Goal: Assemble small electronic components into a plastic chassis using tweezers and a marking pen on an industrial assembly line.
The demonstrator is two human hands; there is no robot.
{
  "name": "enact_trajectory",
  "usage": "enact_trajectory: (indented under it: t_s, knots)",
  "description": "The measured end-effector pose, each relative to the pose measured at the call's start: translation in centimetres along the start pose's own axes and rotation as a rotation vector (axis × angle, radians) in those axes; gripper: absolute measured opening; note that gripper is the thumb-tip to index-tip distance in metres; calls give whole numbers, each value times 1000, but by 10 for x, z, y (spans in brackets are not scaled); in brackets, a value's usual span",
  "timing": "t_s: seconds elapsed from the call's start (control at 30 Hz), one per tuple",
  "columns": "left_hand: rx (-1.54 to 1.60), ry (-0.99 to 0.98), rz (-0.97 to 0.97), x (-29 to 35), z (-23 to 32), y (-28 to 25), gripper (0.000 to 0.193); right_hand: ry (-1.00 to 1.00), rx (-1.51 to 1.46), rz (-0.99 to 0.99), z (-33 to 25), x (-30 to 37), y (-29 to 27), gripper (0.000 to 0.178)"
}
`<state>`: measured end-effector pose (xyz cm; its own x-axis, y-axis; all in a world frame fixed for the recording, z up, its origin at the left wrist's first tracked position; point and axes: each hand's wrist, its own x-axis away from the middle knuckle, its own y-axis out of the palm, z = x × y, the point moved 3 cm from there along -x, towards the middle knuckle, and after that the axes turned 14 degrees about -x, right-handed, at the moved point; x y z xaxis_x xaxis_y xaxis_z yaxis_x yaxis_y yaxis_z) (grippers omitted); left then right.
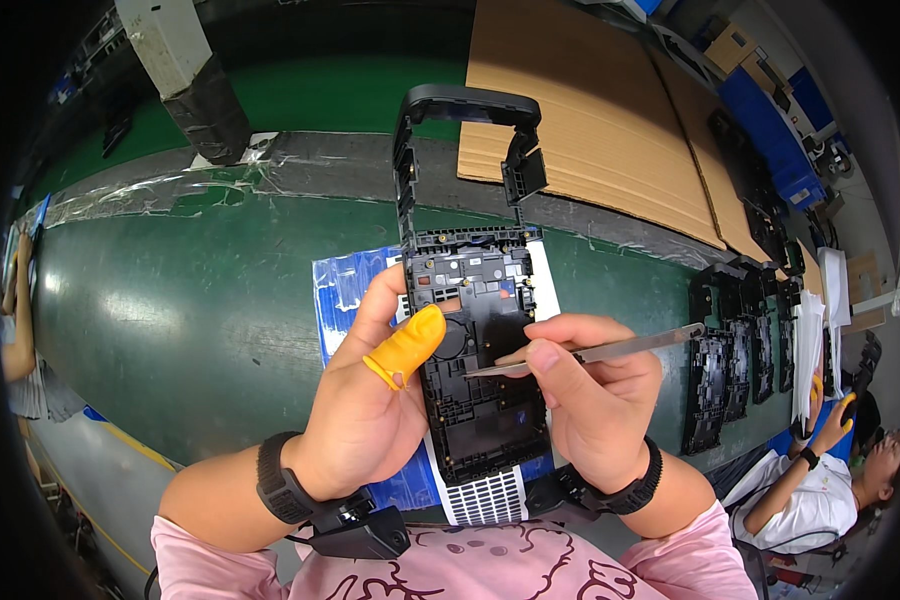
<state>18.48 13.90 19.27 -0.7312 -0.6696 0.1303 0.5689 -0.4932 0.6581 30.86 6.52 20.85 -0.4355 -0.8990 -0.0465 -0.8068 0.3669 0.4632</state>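
A black plastic device housing (490, 350) with an open frame at its far end is held up in front of me. My left hand (365, 400) grips its left edge, with a yellow finger cot (408, 348) on the thumb, which lies over the inner face. Pinched between thumb and fingers of my right hand (600, 400) is a pair of metal tweezers (625, 347). The tips point left, at the middle of the housing; whether they touch it or hold anything is too small to tell. Beneath lies a blue sheet (345, 290) and a white sheet with black cells (482, 500).
Several similar black housings (710, 380) stand in a row at the right of the green table (170, 300). Brown cardboard (580, 110) lies at the far right. A post (195, 90) rises behind the table's far ledge. Another person (810, 490) works at the right; another person's arm shows far left.
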Motion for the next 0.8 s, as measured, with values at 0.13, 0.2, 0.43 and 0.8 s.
enact_trajectory:
  t_s: [0.13,0.2,0.43,0.8]
  knots:
    - [-18,24,-8,0,-1,-1,32,17,3,-18,3,-1,-6,15]
    - [-23,26,-6,-1,-2,-1,32,24,-23,-20,7,-3,-14,16]
    - [36,-6,27,-3,2,-3,39,-25,-92,0,0,-5,-13,15]
    - [-273,70,158,-80,37,-26,29,-49,-74,27,-15,3,-7,13]
